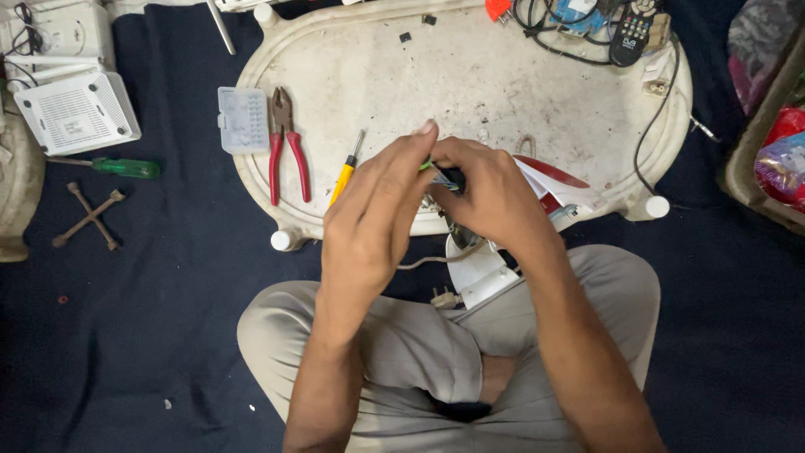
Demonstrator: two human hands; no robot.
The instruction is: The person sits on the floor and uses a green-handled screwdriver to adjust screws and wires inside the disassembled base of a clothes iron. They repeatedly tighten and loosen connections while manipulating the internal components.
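- The left hand (377, 210) and the right hand (490, 197) meet in the middle of the frame, above the near edge of a dirty white oval tray (503, 75) turned upside down.
- Both hands pinch a small part (444, 174), dark with a bit of green; the fingers of both hands are closed around it, so most of it is hidden.
- A white plastic casing (478, 277) rests on the person's lap just below the hands, with a thin cord and a plug (444, 298) beside it.
- On the tray, left of the hands, lie red-handled pliers (285, 151), a yellow screwdriver (344, 178) and a small clear box (243, 120).
- A black remote (631, 38) and black cables (553, 33) lie at the upper right of the tray.
- At the left of the frame, on the dark cloth, lie a white router (75, 113), a green screwdriver (117, 167) and a rusty cross wrench (88, 216).
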